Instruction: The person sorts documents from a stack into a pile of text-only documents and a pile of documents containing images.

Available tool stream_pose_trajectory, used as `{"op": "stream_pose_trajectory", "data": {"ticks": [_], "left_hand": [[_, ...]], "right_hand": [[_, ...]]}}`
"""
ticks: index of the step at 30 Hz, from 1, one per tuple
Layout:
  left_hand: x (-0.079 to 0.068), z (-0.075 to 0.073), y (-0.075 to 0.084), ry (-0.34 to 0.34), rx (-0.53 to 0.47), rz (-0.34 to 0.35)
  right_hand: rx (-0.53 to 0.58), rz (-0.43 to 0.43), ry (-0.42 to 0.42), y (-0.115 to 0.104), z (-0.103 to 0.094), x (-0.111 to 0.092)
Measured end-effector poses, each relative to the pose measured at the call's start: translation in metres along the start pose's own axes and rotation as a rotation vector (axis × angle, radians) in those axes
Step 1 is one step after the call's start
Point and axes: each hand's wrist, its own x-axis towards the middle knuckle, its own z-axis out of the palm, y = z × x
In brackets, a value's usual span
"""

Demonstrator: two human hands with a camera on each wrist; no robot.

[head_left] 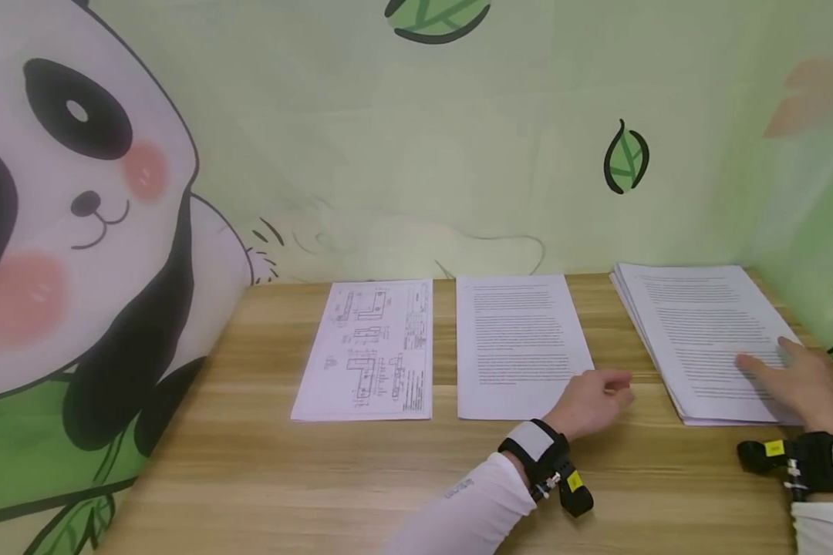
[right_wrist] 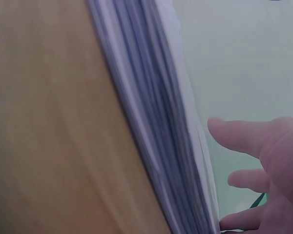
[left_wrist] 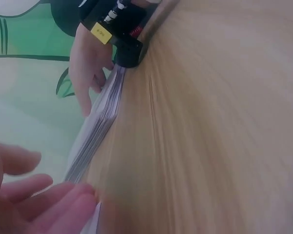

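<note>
A thick stack of printed paper point(head_left: 708, 331) lies at the right, its layered edge point(right_wrist: 158, 107) close up in the right wrist view. My right hand point(head_left: 805, 385) is at the stack's right side near its front corner, thumb and fingers spread; whether the fingertips touch the paper is hard to tell. My left hand point(head_left: 590, 405) hovers around the front right corner of a single text sheet point(head_left: 514, 331), fingers loosely bent and holding nothing. Left of that sheet lies a page of technical drawings point(head_left: 368, 354).
All the paper lies on a wood-grain table point(head_left: 264, 478). Behind it hangs a pale green backdrop point(head_left: 500, 154) with leaves and a large panda point(head_left: 83, 208) at the left. Each wrist carries a strapped black camera mount.
</note>
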Motion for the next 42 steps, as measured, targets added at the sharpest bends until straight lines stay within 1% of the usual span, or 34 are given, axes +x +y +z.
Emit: {"op": "stream_pose_trajectory", "data": {"ticks": [4, 7, 11, 14, 17, 19, 22, 26, 27, 29, 32, 36, 38, 40, 42], "left_hand": [[0.005, 0.009, 0.0, -0.053, -0.047, -0.007], [0.009, 0.015, -0.001, -0.067, -0.117, -0.036], [0.013, 0.02, -0.001, -0.065, -0.302, -0.106], [0.017, 0.023, 0.0, -0.045, -0.446, -0.169], [0.022, 0.025, 0.001, -0.002, -0.575, -0.211], [0.025, 0.026, 0.001, 0.024, -0.646, -0.225], [0.026, 0.027, 0.0, 0.05, -0.757, -0.219], [0.025, 0.023, -0.002, 0.089, -0.758, -0.187], [0.024, 0.022, -0.002, 0.1, -0.739, -0.182], [0.024, 0.019, -0.003, 0.116, -0.71, -0.181], [0.024, 0.017, -0.005, 0.131, -0.718, -0.191], [0.024, 0.015, -0.008, 0.169, -0.746, -0.201], [0.023, 0.012, -0.011, 0.184, -0.745, -0.192], [0.02, 0.009, -0.013, 0.187, -0.754, -0.183], [0.017, 0.003, -0.016, 0.18, -0.742, -0.169]], "right_hand": [[0.004, -0.012, -0.033, -0.004, 0.001, -0.002], [-0.008, -0.025, -0.052, -0.009, 0.001, -0.004], [-0.025, -0.017, -0.058, -0.016, 0.002, -0.005], [-0.048, -0.01, -0.06, -0.022, 0.004, -0.005], [-0.077, -0.018, -0.072, -0.03, 0.005, -0.006], [-0.09, -0.028, -0.087, -0.035, 0.006, -0.007], [-0.087, -0.055, -0.096, -0.043, 0.007, -0.009], [-0.056, -0.085, -0.088, -0.051, 0.011, -0.013], [-0.049, -0.09, -0.084, -0.053, 0.012, -0.013], [-0.028, -0.091, -0.085, -0.057, 0.015, -0.013], [0.01, -0.098, -0.095, -0.061, 0.019, -0.012], [0.084, -0.123, -0.143, -0.064, 0.018, -0.011], [0.117, -0.131, -0.176, -0.066, 0.017, -0.011], [0.146, -0.141, -0.204, -0.067, 0.015, -0.012], [0.172, -0.135, -0.222, -0.068, 0.015, -0.013]]}}
